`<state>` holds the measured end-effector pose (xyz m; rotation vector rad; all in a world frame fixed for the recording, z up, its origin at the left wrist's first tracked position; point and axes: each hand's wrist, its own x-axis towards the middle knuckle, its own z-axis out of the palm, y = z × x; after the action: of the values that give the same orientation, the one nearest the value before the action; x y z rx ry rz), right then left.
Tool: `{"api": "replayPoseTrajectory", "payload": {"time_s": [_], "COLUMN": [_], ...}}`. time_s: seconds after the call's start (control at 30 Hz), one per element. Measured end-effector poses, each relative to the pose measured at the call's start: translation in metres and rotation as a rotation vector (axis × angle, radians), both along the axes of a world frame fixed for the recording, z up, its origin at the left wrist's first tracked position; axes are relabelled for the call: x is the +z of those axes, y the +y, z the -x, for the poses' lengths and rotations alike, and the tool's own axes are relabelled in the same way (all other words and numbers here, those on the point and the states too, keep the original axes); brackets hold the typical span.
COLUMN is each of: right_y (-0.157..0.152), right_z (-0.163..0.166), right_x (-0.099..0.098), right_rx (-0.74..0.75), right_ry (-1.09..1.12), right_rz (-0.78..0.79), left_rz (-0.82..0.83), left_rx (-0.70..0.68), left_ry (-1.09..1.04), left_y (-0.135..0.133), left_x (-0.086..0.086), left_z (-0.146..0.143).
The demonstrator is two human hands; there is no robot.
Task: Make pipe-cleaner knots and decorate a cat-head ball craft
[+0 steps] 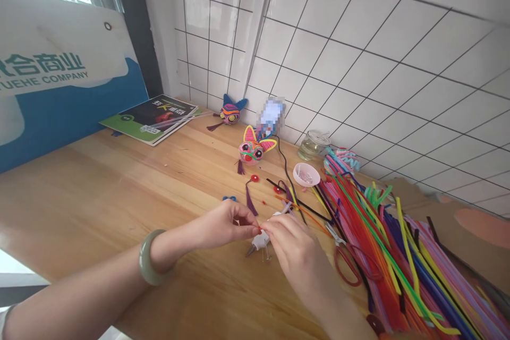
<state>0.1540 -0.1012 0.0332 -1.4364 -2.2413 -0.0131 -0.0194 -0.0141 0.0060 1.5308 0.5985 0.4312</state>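
My left hand, with a pale green bangle at its wrist, pinches a small red piece between thumb and fingertips. From the other side, the fingertips of my right hand close on the same piece, so the hands almost meet. It looks like a short bit of red pipe cleaner, mostly covered by my fingers. Below them lies a white hot glue gun, partly hidden, its nozzle to the left. Scissors with red handles rest right of my right hand.
Colourful pipe cleaners spread across the right side. Behind my hands are a pink animal-head ornament, a blue-eared one, a purple tassel, a pink bowl, a glass jar and a phone. Books lie far left.
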Motion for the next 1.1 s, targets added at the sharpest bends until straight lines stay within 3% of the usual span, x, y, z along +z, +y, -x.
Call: {"api": "replayPoseTrajectory", "payload": {"time_s": [0.17,0.37,1.1], "right_y": [0.002,0.002,-0.002], "right_z": [0.001,0.002,0.003], "right_x": [0.006,0.012,0.004], "right_rx": [0.070,0.111,0.023], "right_ry": [-0.149,-0.195,-0.163], "right_rz": [-0.058,-0.122,-0.135], "left_rz": [0.026,0.043,0.077], "left_rx": [-0.044,0.020,-0.011], "left_ry": [0.063,0.083,0.012], "left_y": [0.001,-0.002,-0.005], "left_x": [0.003,0.003,0.000], "left_z": [0.002,0.000,0.000]}}
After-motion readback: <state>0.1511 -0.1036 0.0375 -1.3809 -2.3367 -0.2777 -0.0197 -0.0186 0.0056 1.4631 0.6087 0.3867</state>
